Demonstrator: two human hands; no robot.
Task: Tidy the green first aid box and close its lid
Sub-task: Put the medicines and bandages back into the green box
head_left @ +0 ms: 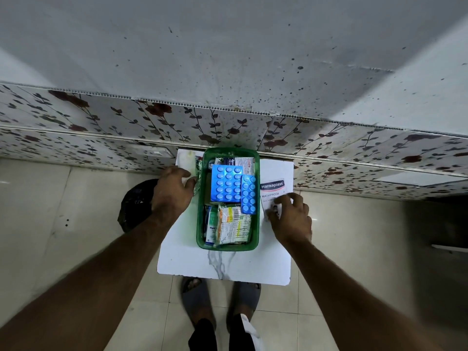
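The green first aid box [255, 224] stands open on a small white table [222, 264]. Inside lie two blue blister packs [226, 183], orange and white sachets [233, 224] and other small packets. No lid shows on the box. A white Hansaplast box [274, 183] lies flat to the right of the green box, and my right hand [291, 219] rests on its near end with fingers curled around it. My left hand [174, 191] sits at the green box's left side, fingers touching a crinkled greenish packet [196, 183] on the table.
A black bag [136, 203] lies on the tiled floor left of the table. A floral-patterned wall panel [101, 138] runs behind the table. My feet in dark sandals [197, 297] stand just in front of the table's near edge.
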